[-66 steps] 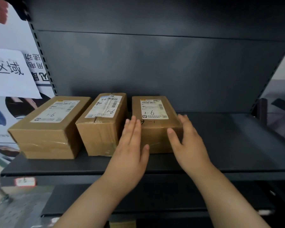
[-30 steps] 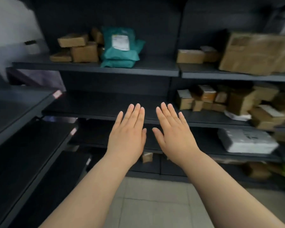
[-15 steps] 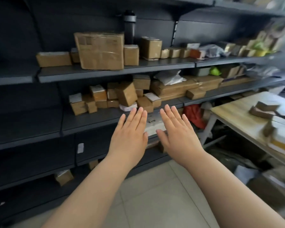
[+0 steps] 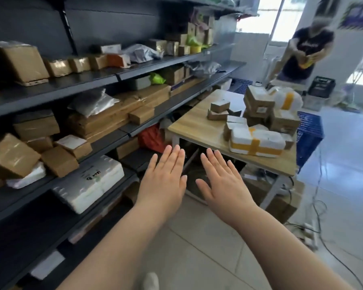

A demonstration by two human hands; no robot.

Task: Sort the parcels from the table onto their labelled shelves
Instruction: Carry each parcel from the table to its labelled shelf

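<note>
Left hand (image 4: 164, 181): held flat and empty, fingers straight and close together, raised over the floor short of the table's near edge
Right hand (image 4: 222, 183): held flat and empty, fingers slightly fanned, just beside the left
Parcels (image 4: 260, 109): piled on the right half of the table (image 4: 197, 124), from the near edge to the far right corner
Foam parcel (image 4: 258, 142): white, taped in yellow, laid at the near edge and touching the boxes behind it
Shelves (image 4: 117, 75): along the left, already loaded with boxes and bags
Step in hand: judged to be the approach to the table for the next parcel
Method: one parcel is to be chosen and its label read before lifting; it is to be gripped on two opposite sides and raised straight up, so that the boxes touching it are not dragged off the edge
Change: 2.2 s ago both hands were laid against a box on a shelf; that box has been released, the view has been swung right, and the table, half a second ago only partly seen, is now in full view
</note>
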